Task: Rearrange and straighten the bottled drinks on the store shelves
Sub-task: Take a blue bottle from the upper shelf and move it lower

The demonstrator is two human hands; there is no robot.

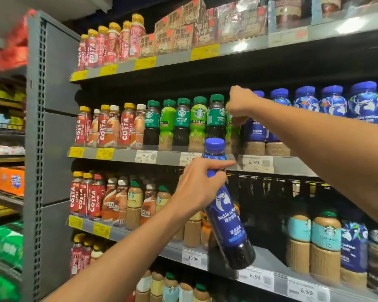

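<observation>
My left hand (202,184) grips the neck of a blue Luckin coffee bottle (227,212), held tilted in front of the shelves with its blue cap up. My right hand (240,105) reaches into the second shelf, closed around the top of a bottle between the green-capped Starbucks bottles (198,123) and the blue-capped Luckin bottles (334,105). Which bottle it holds is hidden behind the fist. Red Costa bottles (103,127) stand at the left of that shelf.
The grey shelf rail (127,154) carries yellow and white price tags. The top shelf holds Costa bottles (111,43) and brown cartons (179,29). A dark gap (266,205) lies on the third shelf behind the held bottle. Starbucks bottles (325,245) stand lower right.
</observation>
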